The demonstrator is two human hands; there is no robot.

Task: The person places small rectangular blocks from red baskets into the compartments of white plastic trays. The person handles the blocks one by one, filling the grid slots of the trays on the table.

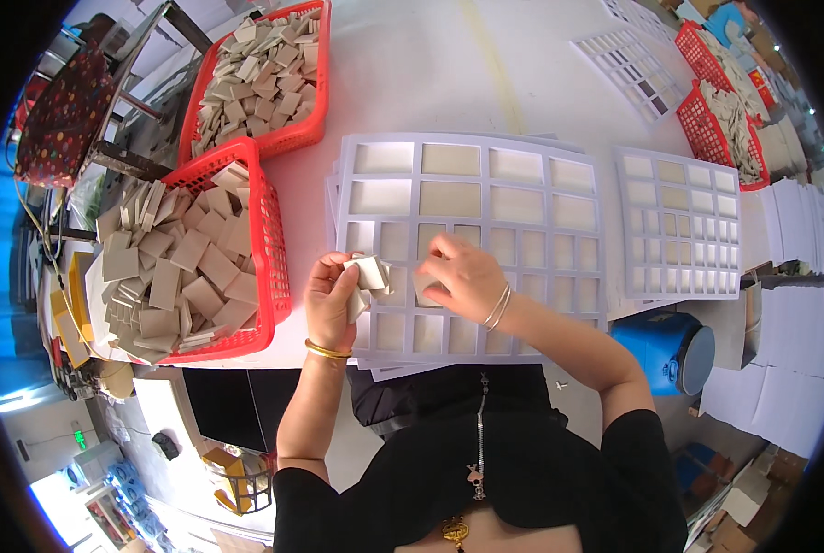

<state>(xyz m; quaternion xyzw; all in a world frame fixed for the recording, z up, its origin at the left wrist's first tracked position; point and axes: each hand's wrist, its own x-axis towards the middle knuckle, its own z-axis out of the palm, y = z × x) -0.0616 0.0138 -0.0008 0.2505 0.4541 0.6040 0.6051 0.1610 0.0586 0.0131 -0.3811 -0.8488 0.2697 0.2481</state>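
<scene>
My left hand (330, 300) is closed around a small stack of beige tiles (368, 273), held above the left edge of a white grid board (484, 255). Over the board's middle, my right hand (465, 278) bends its fingers down at a beige tile (426, 288) in one of the cells; the fingers partly cover it. The board is divided into rectangular cells, larger in the far rows and smaller in the near ones. Several cells have beige or greyish faces. More boards lie stacked under this one.
Left of the board stand two red plastic baskets (269, 253) heaped with beige tiles (191, 249). Another grid board (679, 226) lies to the right, with more sample boards (628, 69) farther back. Red baskets (707, 129) sit at the far right, and a blue drum (656, 355) stands below the table edge.
</scene>
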